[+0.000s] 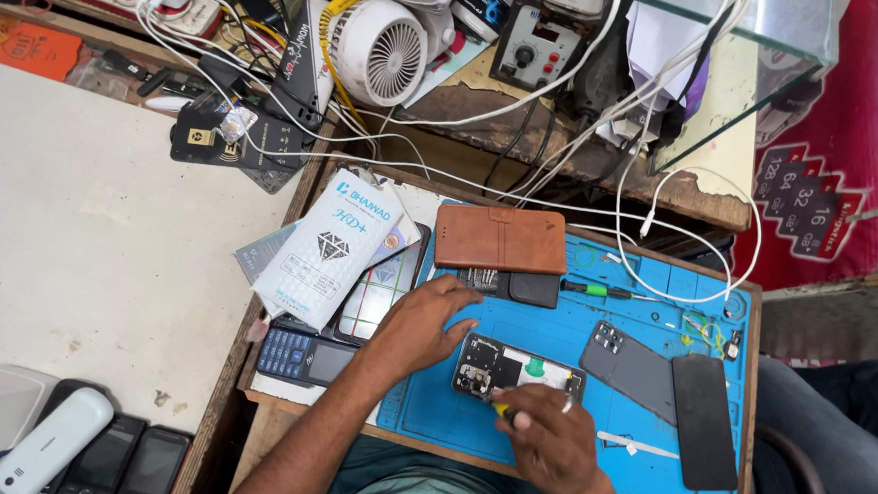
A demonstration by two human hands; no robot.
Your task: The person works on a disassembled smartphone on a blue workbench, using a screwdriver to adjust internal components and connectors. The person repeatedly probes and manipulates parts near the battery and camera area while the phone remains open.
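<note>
The fingers (456, 296) of the left hand (423, 321) lie spread and flat on the bright blue rubber repair mat (554, 338), just beyond the upper left corner of the opened dark smartphone with its back removed (516, 369), which lies face down near the mat's front edge. The right hand (547, 438) sits at the phone's near edge, its fingers pinched together on a small yellow-handled tool (501, 409) whose tip meets the phone's lower left corner. On the mat to the right of the phone lie a grey plastic back cover with camera cut-outs (628, 365) and, beside that, a black rectangular panel (702, 421). Beyond the phone, at the mat's far edge, rests a brown leather flip case (500, 238), with a green-handled screwdriver (597, 289) just to its right. Off the mat's left edge sit a white retail box (327, 251) and a dark blue keypad phone (303, 357).
</note>
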